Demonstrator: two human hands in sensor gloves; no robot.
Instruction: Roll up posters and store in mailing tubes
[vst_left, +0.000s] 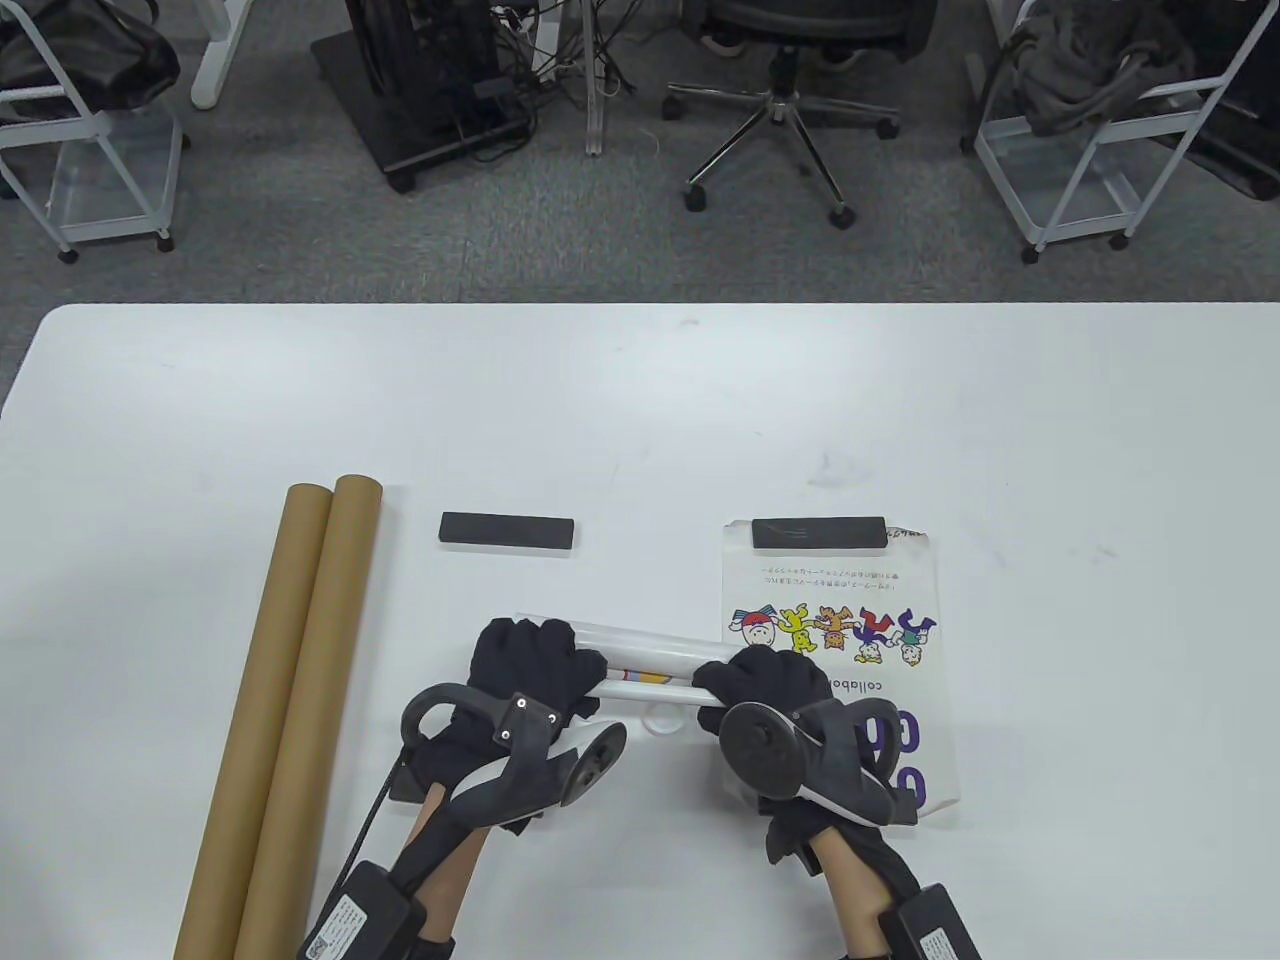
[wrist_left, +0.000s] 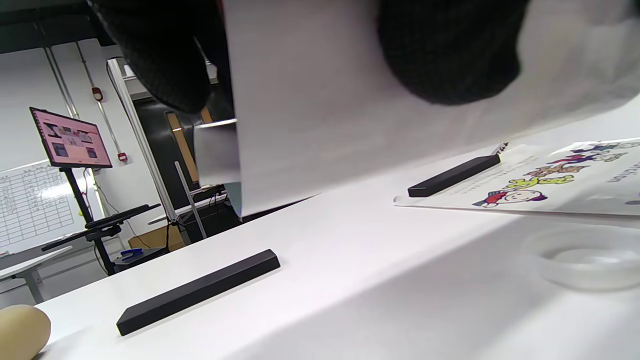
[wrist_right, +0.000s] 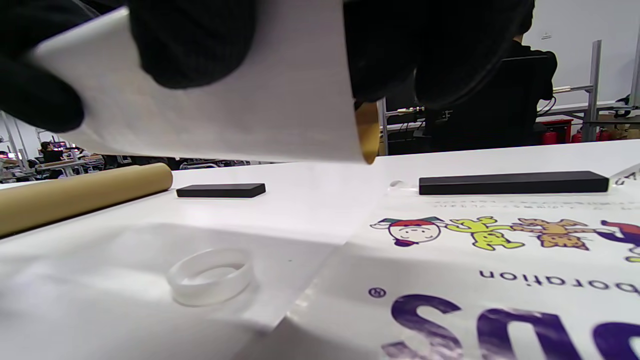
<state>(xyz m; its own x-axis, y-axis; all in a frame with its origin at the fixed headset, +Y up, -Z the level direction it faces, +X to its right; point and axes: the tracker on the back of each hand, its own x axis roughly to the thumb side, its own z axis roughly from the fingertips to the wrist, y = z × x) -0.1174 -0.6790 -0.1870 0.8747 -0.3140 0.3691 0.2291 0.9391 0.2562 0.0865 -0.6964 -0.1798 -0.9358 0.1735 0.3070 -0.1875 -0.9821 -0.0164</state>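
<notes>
A rolled white poster (vst_left: 648, 664) lies across between my two hands, a little above the table. My left hand (vst_left: 538, 655) grips its left end and my right hand (vst_left: 762, 675) grips its right end. In the left wrist view the roll (wrist_left: 325, 125) fills the top, with my fingers (wrist_left: 450, 50) wrapped over it. In the right wrist view the roll (wrist_right: 225, 110) is under my fingers (wrist_right: 195, 40). Two brown mailing tubes (vst_left: 290, 700) lie side by side at the left. A flat printed poster (vst_left: 850, 640) lies at the right.
A black bar (vst_left: 820, 533) weighs down the flat poster's far edge. A second black bar (vst_left: 508, 530) lies on the bare table (vst_left: 640, 400). A clear plastic ring (vst_left: 660, 720) sits on the table under the roll, and also shows in the right wrist view (wrist_right: 210, 276).
</notes>
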